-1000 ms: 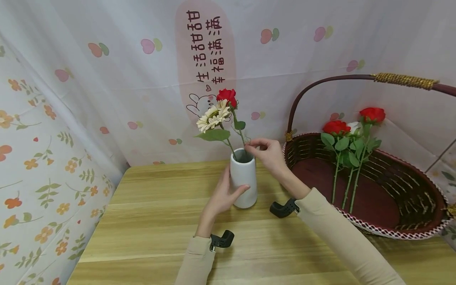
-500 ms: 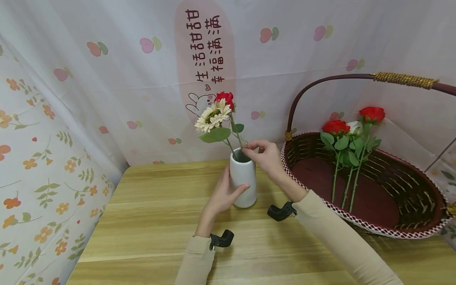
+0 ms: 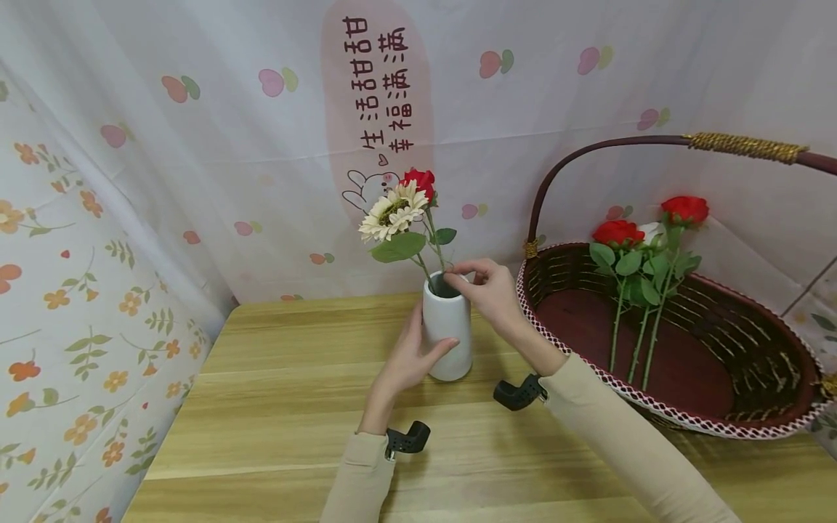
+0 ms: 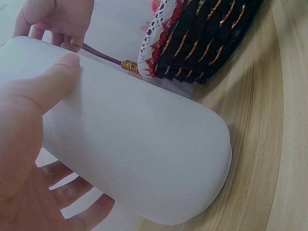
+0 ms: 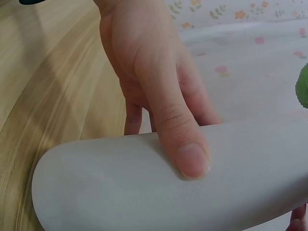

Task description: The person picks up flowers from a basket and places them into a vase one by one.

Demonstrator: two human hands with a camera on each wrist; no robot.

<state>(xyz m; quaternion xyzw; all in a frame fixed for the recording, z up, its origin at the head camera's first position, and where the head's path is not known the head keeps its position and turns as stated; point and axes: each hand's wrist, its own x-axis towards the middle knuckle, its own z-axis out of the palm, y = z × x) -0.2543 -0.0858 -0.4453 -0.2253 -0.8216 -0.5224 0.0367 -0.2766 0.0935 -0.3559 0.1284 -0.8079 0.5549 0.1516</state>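
A white vase (image 3: pixel 450 338) stands upright on the wooden table. My left hand (image 3: pixel 408 352) grips its left side, thumb across the front; the left wrist view shows the thumb (image 4: pixel 57 79) lying on the smooth wall. At the mouth, my right hand (image 3: pixel 490 290) pinches the stem of a red rose (image 3: pixel 421 183) between thumb and fingertips. The rose leans left, its lower stem hidden inside the vase. In front of it, a cream sunflower (image 3: pixel 394 212) with a green leaf (image 3: pixel 397 248) also stands in the vase.
To the right sits a dark woven basket (image 3: pixel 562 341) with lace trim and a tall arched handle (image 3: pixel 615 142). Inside lie two red roses (image 3: pixel 617 233) and a white flower (image 3: pixel 652 232), stems toward me. A printed curtain (image 3: pixel 261 181) hangs behind the table.
The right hand has moved slightly down and left toward the vase mouth, and the red rose has sunk a little lower behind the sunflower. The left hand and vase stay put.
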